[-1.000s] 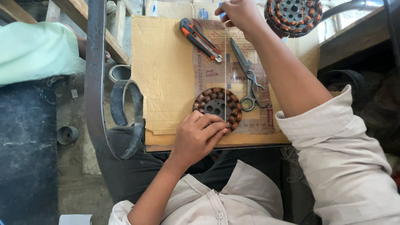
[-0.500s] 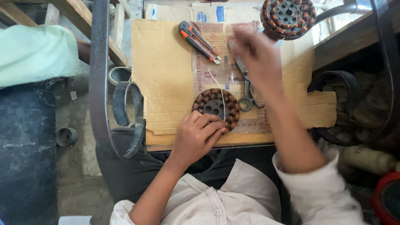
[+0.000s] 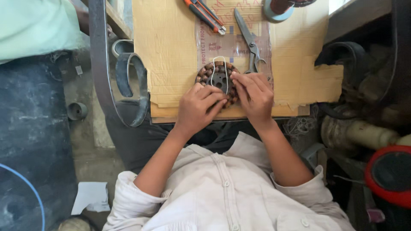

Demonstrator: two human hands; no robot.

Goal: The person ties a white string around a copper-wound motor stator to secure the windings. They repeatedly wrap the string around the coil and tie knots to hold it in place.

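Here, both hands are curled onto a round copper-wound stator [image 3: 217,77] lying flat at frame centre on the cardboard-covered tabletop [image 3: 171,55] — left hand [image 3: 198,108] and right hand [image 3: 255,95] pressed together on its lower rim, a white wire loop [image 3: 219,60] pointing up-frame.

A flattened sheet of brown cardboard [image 3: 171,51] covers the small work surface, its near edge torn and layered, with a ragged flap jutting out to the right. Lying directly on it are a round copper-wound motor core [image 3: 217,77] near the front edge, a loop of pale wire arching over its top; a pair of metal scissors [image 3: 250,42] just beside the core, blades pointing away; an orange-and-black utility knife [image 3: 204,15] lying at an angle farther back; and a grey roll of tape [image 3: 277,10] at the far edge, partly cut off by the frame.
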